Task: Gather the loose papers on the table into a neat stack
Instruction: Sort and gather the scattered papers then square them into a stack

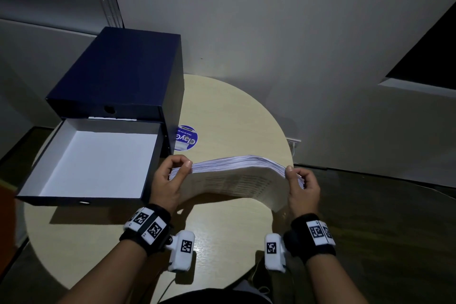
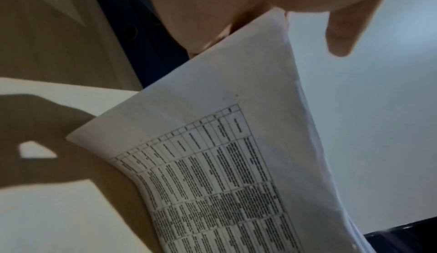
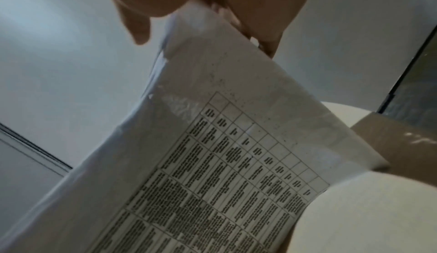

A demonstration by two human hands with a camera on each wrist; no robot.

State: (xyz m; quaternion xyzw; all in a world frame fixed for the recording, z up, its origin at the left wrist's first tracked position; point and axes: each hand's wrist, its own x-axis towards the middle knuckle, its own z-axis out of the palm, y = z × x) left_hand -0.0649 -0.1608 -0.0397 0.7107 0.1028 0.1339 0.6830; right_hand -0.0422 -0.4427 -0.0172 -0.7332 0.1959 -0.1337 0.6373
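Note:
A thick stack of white printed papers [image 1: 237, 177] stands on its long edge on the round beige table [image 1: 222, 106], bowed slightly between both hands. My left hand [image 1: 172, 175] pinches the stack's left end, thumb over the top edge. At the stack's right end my right hand [image 1: 299, 181] holds it the same way. The left wrist view shows the stack of papers [image 2: 212, 154] with a printed table facing me, under my left hand [image 2: 236, 4]. From the right wrist, the same stack of papers [image 3: 224, 154] hangs below my right hand [image 3: 212, 1].
A dark blue drawer box [image 1: 118, 74] sits at the table's left, its lower drawer [image 1: 98, 155] pulled out with a white bare inside. A round blue sticker [image 1: 186, 138] lies beside the box. Dark floor [image 1: 382, 217] lies beyond the table's right edge.

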